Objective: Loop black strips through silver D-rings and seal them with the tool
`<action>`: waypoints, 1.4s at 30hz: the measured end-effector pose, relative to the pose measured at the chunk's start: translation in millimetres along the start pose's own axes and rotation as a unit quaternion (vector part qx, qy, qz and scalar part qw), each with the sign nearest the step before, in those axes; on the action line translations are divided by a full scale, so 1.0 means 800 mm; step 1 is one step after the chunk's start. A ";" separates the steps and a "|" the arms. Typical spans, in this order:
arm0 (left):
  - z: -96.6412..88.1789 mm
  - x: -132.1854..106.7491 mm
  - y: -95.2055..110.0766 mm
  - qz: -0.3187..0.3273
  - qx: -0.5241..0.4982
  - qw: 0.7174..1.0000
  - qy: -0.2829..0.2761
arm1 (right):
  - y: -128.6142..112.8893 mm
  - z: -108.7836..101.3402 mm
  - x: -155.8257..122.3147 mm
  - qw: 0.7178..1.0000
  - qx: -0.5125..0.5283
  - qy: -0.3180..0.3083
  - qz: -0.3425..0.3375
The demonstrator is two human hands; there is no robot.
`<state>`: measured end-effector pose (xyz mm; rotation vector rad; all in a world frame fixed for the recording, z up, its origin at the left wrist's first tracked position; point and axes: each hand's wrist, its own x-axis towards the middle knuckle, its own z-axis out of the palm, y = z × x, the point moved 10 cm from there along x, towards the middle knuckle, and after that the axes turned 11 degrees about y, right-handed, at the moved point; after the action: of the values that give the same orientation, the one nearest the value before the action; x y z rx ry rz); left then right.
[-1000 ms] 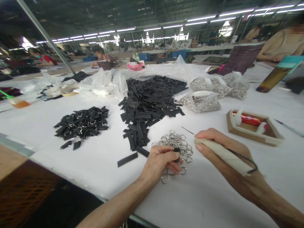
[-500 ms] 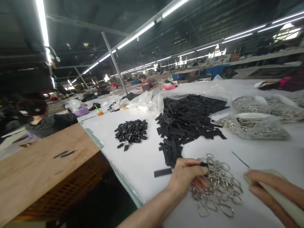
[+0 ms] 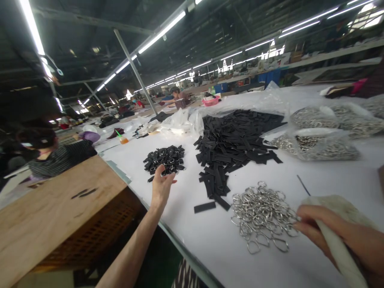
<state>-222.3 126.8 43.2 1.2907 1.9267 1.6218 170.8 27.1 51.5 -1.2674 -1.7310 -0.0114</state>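
My left hand (image 3: 162, 185) is over the near edge of a small heap of black looped tabs with metal rings (image 3: 165, 158). Its fingers are apart and no held thing shows. My right hand (image 3: 327, 230) has its fingers closed at the right edge of a pile of loose silver metal rings (image 3: 261, 212); whatever is between the fingertips is too small to make out. A long pale object (image 3: 339, 254) runs under the fingers of that hand. Beside it lies a cream cloth-like piece (image 3: 339, 204), with a thin dark rod (image 3: 303, 184) sticking out past it.
A large heap of flat black strips (image 3: 237, 132) covers the middle of the white table (image 3: 192, 244). Clear plastic bags of metal rings (image 3: 327, 146) stand at the right. A wooden board (image 3: 99, 174) adjoins on the left, where a person in a striped top (image 3: 57, 160) sits.
My left hand has moved left from the ring pile, where it held a black strip, to the tab heap, and its fingers have opened. My right hand has come left to the rings.
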 end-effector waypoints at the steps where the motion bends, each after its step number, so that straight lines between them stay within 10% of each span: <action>1: 0.004 -0.016 -0.003 0.006 0.016 1.000 -0.021 | -0.008 0.005 0.001 0.999 -0.012 -0.025 -0.028; 5: 0.036 -0.089 0.006 0.061 0.083 0.985 -0.141 | -0.040 0.014 0.000 0.988 -0.032 -0.047 -0.140; 10: 0.085 -0.132 0.028 0.192 0.260 0.893 -0.315 | -0.066 0.013 -0.005 0.985 -0.024 -0.020 -0.168; 20: 0.103 -0.130 0.032 0.182 0.322 0.865 -0.339 | -0.043 0.048 -0.017 0.985 -0.043 -0.147 -0.081; 26: 0.100 -0.133 0.031 -0.009 0.103 0.940 -0.326 | -0.054 0.072 -0.031 0.977 -0.028 -0.202 -0.070; 33: 0.137 -0.166 0.034 -0.251 -0.125 0.893 -0.353 | -0.114 0.111 -0.075 0.935 -0.050 -0.213 -0.279; 42: 0.172 -0.182 0.058 -0.292 -0.223 0.857 -0.361 | -0.119 0.110 -0.091 0.927 -0.070 -0.178 -0.323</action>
<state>-23.7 96.1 -1.4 0.8204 1.1986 0.9743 41.3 -25.8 0.9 -0.7681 -2.4392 -0.3105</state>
